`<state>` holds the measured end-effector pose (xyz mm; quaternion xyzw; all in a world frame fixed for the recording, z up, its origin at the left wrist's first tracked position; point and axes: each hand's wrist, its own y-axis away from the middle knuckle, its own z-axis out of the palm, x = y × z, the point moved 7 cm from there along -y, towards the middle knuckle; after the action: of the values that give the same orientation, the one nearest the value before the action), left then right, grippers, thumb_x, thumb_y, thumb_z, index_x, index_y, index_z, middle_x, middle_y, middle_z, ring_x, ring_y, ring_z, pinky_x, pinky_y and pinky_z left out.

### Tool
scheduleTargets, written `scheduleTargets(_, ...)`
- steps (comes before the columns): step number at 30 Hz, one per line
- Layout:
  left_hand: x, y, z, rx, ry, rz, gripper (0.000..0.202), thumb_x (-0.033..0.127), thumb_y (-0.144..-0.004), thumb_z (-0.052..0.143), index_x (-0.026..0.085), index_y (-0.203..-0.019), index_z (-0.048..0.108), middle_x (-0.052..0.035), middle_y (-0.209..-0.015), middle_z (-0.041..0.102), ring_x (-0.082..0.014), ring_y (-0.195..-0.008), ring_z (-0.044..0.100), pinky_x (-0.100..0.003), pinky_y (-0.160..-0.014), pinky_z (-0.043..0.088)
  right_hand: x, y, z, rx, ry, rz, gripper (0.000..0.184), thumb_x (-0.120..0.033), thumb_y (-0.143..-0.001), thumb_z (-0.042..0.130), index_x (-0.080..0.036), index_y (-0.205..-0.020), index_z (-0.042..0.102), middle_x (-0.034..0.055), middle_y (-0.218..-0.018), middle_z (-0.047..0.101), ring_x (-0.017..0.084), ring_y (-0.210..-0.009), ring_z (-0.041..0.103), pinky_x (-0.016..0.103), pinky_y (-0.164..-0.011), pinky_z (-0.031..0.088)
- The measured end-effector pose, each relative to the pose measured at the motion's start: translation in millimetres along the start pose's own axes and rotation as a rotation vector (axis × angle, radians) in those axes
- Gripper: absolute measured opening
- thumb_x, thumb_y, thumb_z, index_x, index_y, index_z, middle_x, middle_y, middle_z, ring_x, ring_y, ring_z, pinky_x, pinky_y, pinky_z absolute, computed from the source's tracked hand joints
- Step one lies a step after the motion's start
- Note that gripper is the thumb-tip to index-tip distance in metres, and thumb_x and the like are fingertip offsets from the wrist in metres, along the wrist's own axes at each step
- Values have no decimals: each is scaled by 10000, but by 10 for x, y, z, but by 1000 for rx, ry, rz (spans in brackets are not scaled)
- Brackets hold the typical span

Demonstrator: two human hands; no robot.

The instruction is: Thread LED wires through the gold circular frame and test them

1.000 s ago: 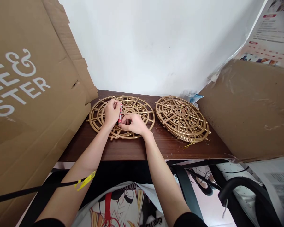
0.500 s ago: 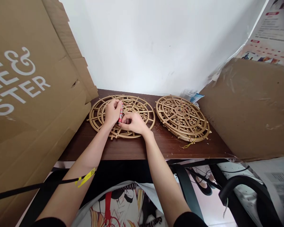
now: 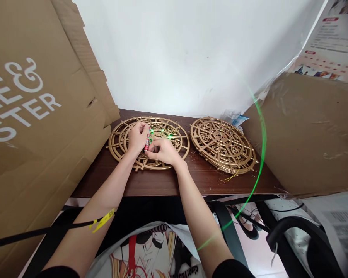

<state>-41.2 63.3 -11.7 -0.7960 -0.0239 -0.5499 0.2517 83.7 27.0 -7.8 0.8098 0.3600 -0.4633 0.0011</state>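
A small red-and-white cylindrical battery (image 3: 147, 143) is pinched between my two hands, above a round gold openwork frame (image 3: 162, 167). My left hand (image 3: 137, 136) is closed at its upper end, and my right hand (image 3: 164, 150) has thumb and finger closed at its lower end. Several small green lights (image 3: 170, 137) glow near the middle of the gold frame, just beyond my right hand. Any wire ends under my fingertips are too small to make out. To the right lies a stack of similar round gold frames (image 3: 222, 141), with a thin yellow wire at its front edge.
A dark brown tabletop (image 3: 153, 185) runs back to a white wall. Tall cardboard stands at the left (image 3: 60, 135) and right (image 3: 301, 127). A clear plastic packet (image 3: 239, 119) lies behind the stack. A black strap with a yellow tag (image 3: 104, 220) crosses my left forearm.
Green lights have come on in the gold frame, and a green arc of glare shows at the right. Both hands stay almost still on the battery.
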Motion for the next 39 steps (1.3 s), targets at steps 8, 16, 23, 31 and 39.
scheduleTargets(8,7,7,-2,-2,1,-5,109,266,-828,514,197,-783,585,-21,-723,655,-166,-671,604,-281,-695,469,31,-4,11,-11,-13,16,138,-241,-733,698,-157,-649,628,-12,-736,597,89,-629,494,226,-610,361)
scheduleTargets(16,-15,-7,1,0,-21,13,122,273,-838,511,194,-806,598,-34,-761,672,-176,-703,621,-293,-719,476,11,0,0,2,-18,4,142,-236,-744,678,-155,-642,621,-18,-699,579,85,-606,485,226,-598,352)
scheduleTargets(23,-14,-9,6,-10,-20,4,136,283,-840,521,185,-822,615,-51,-795,691,-187,-733,639,-300,-733,484,0,-2,0,12,-23,-4,146,-231,-742,673,-157,-633,611,-26,-693,573,78,-587,477,225,-585,342)
scheduleTargets(31,-9,-13,17,-19,-31,21,151,288,-848,516,182,-819,620,-44,-774,689,-181,-718,638,-295,-730,479,16,0,-2,16,-10,-7,143,-233,-738,679,-155,-634,619,-23,-692,576,81,-593,485,223,-585,348)
scheduleTargets(39,-25,-3,2,-11,-74,-9,160,295,-845,509,165,-813,595,-63,-813,696,-191,-753,643,-298,-719,472,24,4,2,6,-22,16,122,-218,-721,683,-154,-636,624,-20,-700,590,85,-613,497,215,-596,371)
